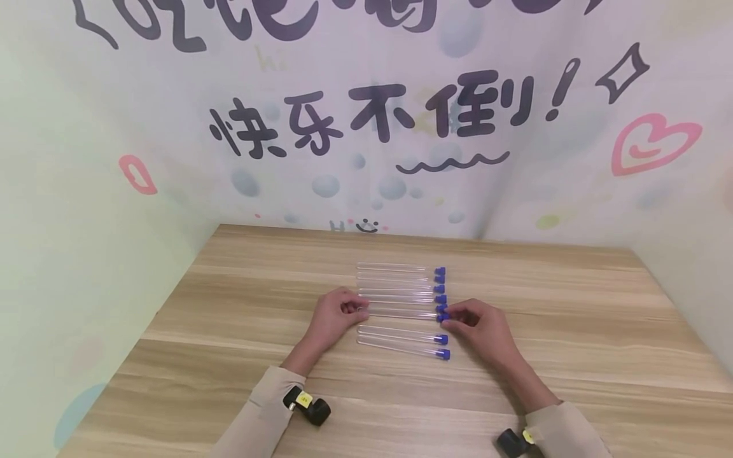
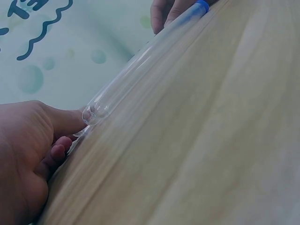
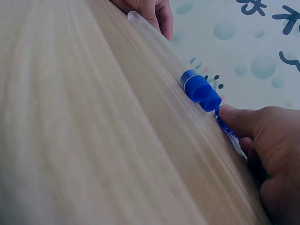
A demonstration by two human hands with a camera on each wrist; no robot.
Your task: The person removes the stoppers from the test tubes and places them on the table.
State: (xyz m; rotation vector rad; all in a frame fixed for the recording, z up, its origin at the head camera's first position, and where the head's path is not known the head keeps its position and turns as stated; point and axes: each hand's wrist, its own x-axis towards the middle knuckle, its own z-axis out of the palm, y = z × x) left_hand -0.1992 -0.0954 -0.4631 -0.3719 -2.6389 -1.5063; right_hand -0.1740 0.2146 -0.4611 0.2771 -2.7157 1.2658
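Several clear test tubes with blue caps lie side by side on the wooden table, rounded ends to the left and caps to the right. My left hand (image 1: 338,318) pinches the rounded end of a test tube (image 1: 401,313) in the middle of the row. At that tube's other end, my right hand (image 1: 481,327) holds the blue cap (image 1: 442,317) between thumb and fingers. Two capped tubes (image 1: 401,333) lie nearer to me, apart from the held one. In the right wrist view, their blue caps (image 3: 197,88) sit beside my right thumb, which partly hides the caps behind.
More capped tubes (image 1: 395,277) lie just beyond my hands. The wooden table (image 1: 240,305) reaches back to a printed cloth (image 1: 366,191) with dark lettering. Pale walls stand at both sides. Small black cameras (image 1: 309,407) are strapped at both wrists.
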